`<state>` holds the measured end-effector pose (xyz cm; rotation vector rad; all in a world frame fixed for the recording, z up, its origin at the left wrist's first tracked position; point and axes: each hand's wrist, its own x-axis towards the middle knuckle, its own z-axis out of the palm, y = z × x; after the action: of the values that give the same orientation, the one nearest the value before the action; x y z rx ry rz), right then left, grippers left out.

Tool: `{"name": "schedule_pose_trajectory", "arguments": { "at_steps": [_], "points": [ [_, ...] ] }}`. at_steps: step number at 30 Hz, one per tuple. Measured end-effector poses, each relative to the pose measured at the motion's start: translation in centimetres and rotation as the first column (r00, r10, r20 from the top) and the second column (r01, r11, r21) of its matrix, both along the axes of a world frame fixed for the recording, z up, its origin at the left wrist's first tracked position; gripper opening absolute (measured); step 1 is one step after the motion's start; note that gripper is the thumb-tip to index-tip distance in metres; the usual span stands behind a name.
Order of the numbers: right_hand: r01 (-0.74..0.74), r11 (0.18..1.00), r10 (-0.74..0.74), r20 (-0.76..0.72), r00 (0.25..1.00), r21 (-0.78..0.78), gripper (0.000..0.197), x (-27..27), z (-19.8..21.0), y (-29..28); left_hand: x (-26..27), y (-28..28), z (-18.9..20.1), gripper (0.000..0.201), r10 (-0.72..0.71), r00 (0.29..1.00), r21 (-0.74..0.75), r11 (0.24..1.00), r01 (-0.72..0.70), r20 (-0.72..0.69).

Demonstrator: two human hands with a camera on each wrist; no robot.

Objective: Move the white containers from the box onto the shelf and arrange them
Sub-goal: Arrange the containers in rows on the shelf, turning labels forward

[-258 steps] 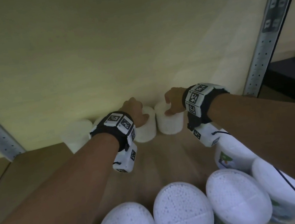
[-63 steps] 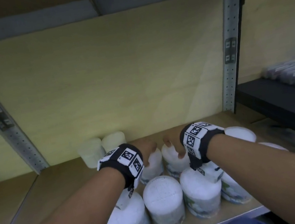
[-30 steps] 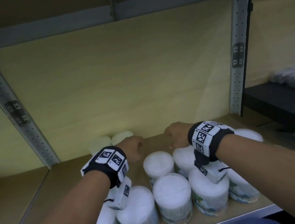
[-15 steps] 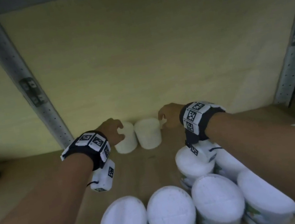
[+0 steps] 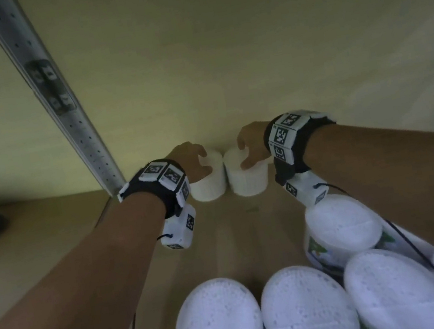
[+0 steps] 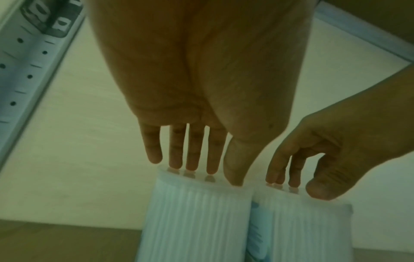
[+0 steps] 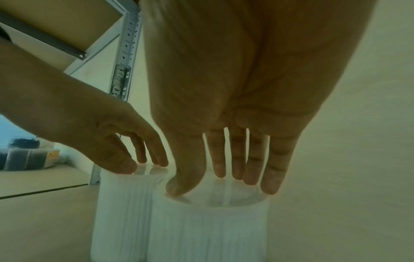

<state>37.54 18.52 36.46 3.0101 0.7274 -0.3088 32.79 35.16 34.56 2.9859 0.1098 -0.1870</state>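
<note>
Head: I see two ribbed white tubs, left tub [image 5: 207, 180] and right tub [image 5: 246, 176], touching at the far wall of the shelf [image 5: 239, 235].

Left wrist: left hand [image 6: 201, 88] has straight fingertips on the left tub's lid.

Right wrist: right hand [image 7: 235, 88] likewise, fingers relaxed, on the right tub.

Legible text: none. Wristbands [image 5: 164, 174] are showing coded square markers only; labels on the front containers [image 5: 339, 233] are reading too blurred.
</note>
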Motion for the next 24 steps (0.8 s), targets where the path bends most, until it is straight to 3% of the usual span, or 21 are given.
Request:
{"name": "schedule_pose_trajectory", "arguments": {
  "at_steps": [4,9,16,21,24],
  "points": [
    [0.006,1.0,-0.007,0.026,1.0,0.017,0.056,0.1,0.1,0.0,0.4,0.2,-0.3,0.048,-0.018,1.0,-0.002,1.0,0.018,0.016],
    [0.009,0.997,-0.012,-0.033,0.999,-0.075,0.062,0.4,-0.3,1.0,0.5,0.1,-0.3,0.047,-0.029,0.999,-0.006,1.0,0.029,0.031],
    [-0.079,0.991,0.076,-0.034,0.997,-0.109,0.056,0.0,0.4,0.5,0.3,0.4,-0.4,0.046,-0.025,0.999,-0.03,0.999,0.026,0.035],
    [-0.115,0.993,0.112,-0.114,0.987,-0.016,0.056,-0.4,1.0,-0.1,0.3,0.3,-0.7,0.044,-0.004,0.999,-0.046,0.999,0.006,0.034],
    [-0.097,0.995,0.096,-0.072,0.993,-0.01,0.048,-0.7,0.8,0.1,0.2,0.3,-0.7,0.043,0.004,0.999,-0.053,0.999,-0.002,0.032]
  ]
}}
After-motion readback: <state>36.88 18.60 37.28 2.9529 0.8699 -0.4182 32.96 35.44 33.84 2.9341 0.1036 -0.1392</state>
